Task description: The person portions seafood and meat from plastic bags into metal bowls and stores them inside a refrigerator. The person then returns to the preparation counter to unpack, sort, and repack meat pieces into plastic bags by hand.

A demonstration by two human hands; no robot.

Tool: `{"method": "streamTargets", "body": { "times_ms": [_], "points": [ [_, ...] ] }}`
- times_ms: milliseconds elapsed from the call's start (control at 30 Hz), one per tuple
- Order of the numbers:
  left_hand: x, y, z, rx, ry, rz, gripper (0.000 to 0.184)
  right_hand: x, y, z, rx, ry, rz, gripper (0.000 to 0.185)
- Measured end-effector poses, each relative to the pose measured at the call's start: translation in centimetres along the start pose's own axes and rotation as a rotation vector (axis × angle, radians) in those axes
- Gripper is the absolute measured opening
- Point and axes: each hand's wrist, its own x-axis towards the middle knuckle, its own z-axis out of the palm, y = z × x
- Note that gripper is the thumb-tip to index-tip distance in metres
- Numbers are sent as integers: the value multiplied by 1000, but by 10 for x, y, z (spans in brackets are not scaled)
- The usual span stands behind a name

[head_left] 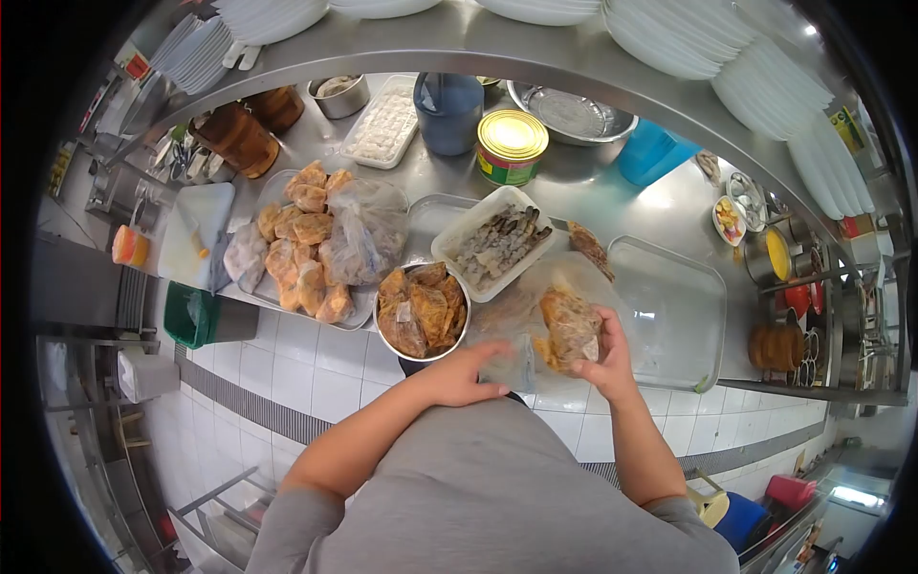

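My right hand (pixel 609 356) is wrapped round a clear plastic bag of orange-brown marinated meat (pixel 571 325), at the counter's front edge. To its left, my left hand (pixel 466 375) has its fingers stretched out and slightly blurred, beside a loose clear plastic bag (pixel 516 359); whether it touches the bag I cannot tell. A round metal pot (pixel 467 330) full of similar bagged meat stands just beyond my left hand. Behind the bags, a white tub (pixel 440 251) holds grey shrimp. A brown piece of bagged meat (pixel 590 249) lies right of the tub.
At left, a tray (pixel 359 316) bears several bagged orange portions. A shallow clear tray (pixel 669 330) lies at right. Behind stand a large yellow-lidded can (pixel 513 143), a dark jug (pixel 448 115) and a blue container (pixel 657 153). A shelf of stacked plates (pixel 679 38) overhangs the counter.
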Motion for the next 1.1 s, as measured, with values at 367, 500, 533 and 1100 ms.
{"method": "streamTargets", "body": {
  "times_ms": [367, 500, 533, 1100],
  "points": [
    [-29, -48, -48, 222, 1279, -11, 53, 79, 56, 162, -698, 2, 72, 47],
    [-30, -30, -46, 484, 1355, -36, 52, 92, 68, 173, -648, 113, -466, 51],
    [-29, -37, -45, 599, 1209, -84, 51, 93, 80, 174, -667, -9, -392, 55],
    [-41, -48, -36, 451, 1118, -23, 56, 113, -21, 124, -946, -34, -57, 65]
  ]
}}
